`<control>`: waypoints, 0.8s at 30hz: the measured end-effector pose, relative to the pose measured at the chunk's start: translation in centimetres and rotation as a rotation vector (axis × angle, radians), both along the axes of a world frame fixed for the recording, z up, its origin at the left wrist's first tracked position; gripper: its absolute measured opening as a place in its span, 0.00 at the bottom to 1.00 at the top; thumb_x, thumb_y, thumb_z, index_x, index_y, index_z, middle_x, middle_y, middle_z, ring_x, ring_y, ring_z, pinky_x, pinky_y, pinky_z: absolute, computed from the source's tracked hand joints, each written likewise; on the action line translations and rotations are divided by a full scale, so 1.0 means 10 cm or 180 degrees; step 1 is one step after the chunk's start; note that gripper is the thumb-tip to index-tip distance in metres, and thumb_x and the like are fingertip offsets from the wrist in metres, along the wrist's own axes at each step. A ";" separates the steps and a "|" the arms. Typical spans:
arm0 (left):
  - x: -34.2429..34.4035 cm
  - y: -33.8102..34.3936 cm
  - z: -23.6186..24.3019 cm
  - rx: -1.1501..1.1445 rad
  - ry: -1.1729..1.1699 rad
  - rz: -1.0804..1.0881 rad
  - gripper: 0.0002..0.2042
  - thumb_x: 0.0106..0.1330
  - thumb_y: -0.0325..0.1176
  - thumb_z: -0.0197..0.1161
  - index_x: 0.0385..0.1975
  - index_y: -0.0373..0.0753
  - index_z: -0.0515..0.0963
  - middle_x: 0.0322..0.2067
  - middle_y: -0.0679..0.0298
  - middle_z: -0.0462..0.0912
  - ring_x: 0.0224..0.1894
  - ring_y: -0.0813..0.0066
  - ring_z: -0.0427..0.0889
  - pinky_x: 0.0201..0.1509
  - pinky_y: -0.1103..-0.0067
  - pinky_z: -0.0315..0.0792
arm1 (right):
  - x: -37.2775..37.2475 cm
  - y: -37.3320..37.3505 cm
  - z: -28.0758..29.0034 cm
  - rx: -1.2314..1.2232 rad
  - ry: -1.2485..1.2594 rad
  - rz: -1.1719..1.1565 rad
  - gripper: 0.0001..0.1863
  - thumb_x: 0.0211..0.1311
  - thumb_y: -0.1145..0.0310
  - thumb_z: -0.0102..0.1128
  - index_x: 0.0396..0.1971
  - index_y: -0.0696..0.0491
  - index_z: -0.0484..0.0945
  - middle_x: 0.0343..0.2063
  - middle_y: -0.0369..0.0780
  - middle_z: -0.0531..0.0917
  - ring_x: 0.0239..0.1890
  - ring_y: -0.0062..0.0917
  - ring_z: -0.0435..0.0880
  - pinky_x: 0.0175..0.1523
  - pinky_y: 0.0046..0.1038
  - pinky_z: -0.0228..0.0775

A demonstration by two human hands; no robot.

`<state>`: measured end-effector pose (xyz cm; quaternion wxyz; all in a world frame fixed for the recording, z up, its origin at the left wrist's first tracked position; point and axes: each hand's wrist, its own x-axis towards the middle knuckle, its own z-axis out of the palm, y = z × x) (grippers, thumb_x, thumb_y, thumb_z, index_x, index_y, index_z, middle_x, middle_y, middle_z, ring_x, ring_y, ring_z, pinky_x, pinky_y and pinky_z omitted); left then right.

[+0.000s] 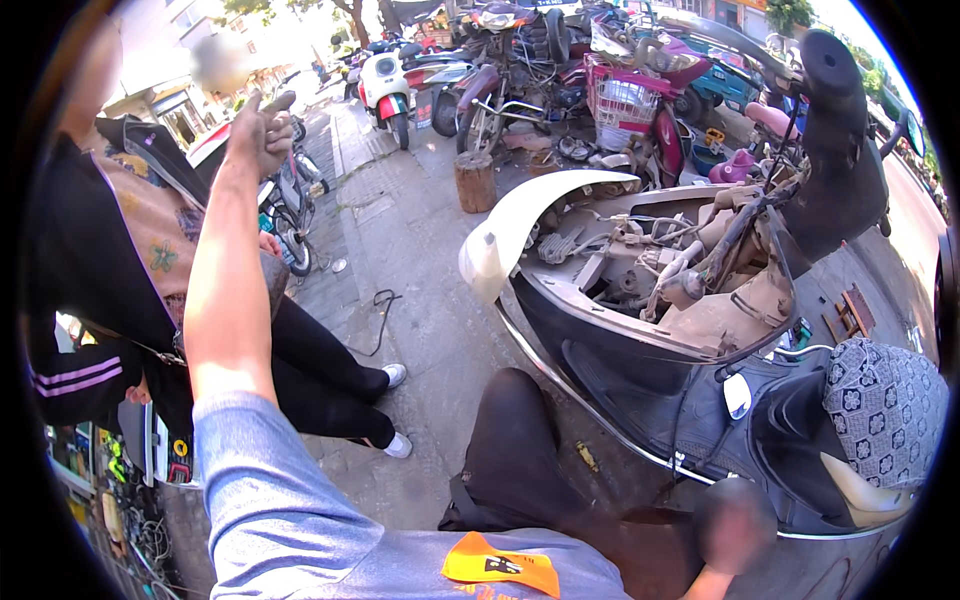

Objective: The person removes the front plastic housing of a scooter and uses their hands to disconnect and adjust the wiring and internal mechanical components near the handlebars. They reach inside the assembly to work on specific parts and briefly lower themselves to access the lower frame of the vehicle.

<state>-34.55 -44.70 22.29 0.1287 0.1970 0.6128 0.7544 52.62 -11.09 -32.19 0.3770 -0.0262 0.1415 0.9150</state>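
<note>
My left arm is stretched up and forward, bare below the blue sleeve. My left hand [262, 135] is raised in the air, most fingers curled in and one pointing out, with nothing in it. Low on the right, my right hand [735, 528] is smeared, so its fingers cannot be made out; it is near the lower side of a scooter [620, 365]. The scooter has an uncovered body with exposed wiring [670, 265], a white curved panel [520, 220] and a black upright part [830, 130]. Patterned grey cloth [885, 415] covers its near right part.
A person in a black jacket [75, 260] stands close on my left. Behind the scooter are a wooden stump [475, 182], a white-and-red scooter [385, 88] and a heap of scooter parts [560, 90]. A dark cord [380, 315] lies on the pavement, and tools [115, 510] sit lower left.
</note>
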 end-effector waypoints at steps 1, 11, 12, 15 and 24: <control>-0.16 0.10 -0.06 -0.0295 -0.0382 0.0067 0.39 0.86 0.63 0.36 0.77 0.31 0.61 0.21 0.74 0.63 0.17 0.84 0.53 0.17 0.84 0.49 | 0.03 0.01 -0.08 0.0107 -0.0036 -0.0026 0.43 0.83 0.42 0.48 0.87 0.38 0.42 0.76 0.54 0.67 0.71 0.49 0.76 0.56 0.51 0.83; -0.20 0.41 -0.57 -0.0136 -0.0677 -0.0209 0.44 0.82 0.71 0.36 0.71 0.31 0.70 0.20 0.75 0.61 0.16 0.85 0.54 0.16 0.84 0.48 | -0.02 -0.09 0.11 -0.0049 0.0166 -0.0130 0.43 0.83 0.42 0.48 0.87 0.38 0.40 0.77 0.54 0.65 0.72 0.48 0.74 0.58 0.50 0.80; -0.20 0.39 -0.56 -0.0110 -0.0668 -0.0182 0.44 0.82 0.72 0.36 0.68 0.31 0.72 0.20 0.74 0.61 0.16 0.85 0.54 0.16 0.84 0.49 | -0.07 -0.11 0.22 -0.0100 0.0208 -0.0114 0.43 0.83 0.42 0.48 0.87 0.38 0.40 0.77 0.54 0.66 0.72 0.48 0.74 0.57 0.50 0.80; -0.20 0.20 -0.57 -0.0109 -0.0595 -0.0044 0.43 0.81 0.72 0.38 0.66 0.32 0.73 0.21 0.74 0.62 0.16 0.84 0.56 0.16 0.84 0.49 | -0.03 -0.12 0.19 -0.0098 0.0229 -0.0099 0.43 0.83 0.42 0.48 0.87 0.39 0.41 0.77 0.53 0.66 0.71 0.48 0.75 0.56 0.50 0.81; -0.30 0.08 -0.54 -0.0320 -0.0618 0.0224 0.44 0.80 0.74 0.39 0.66 0.31 0.72 0.21 0.74 0.66 0.16 0.85 0.57 0.16 0.84 0.49 | 0.01 -0.08 0.05 -0.0168 0.0118 -0.0171 0.43 0.82 0.42 0.50 0.86 0.39 0.43 0.76 0.54 0.67 0.70 0.48 0.76 0.56 0.50 0.83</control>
